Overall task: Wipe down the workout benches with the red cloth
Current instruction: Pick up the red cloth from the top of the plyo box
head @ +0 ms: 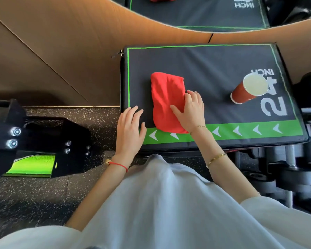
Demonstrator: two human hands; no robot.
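Your right hand [190, 108] pressed, fingers curled, one red cloth [166, 101] on the desk [214, 63]; your left hand [130, 126] lay released beside one red paper cup [244, 92].

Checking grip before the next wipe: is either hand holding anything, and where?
The right hand presses on the red cloth at its right edge, fingers slightly curled. The left hand holds nothing, resting flat on the padded box.
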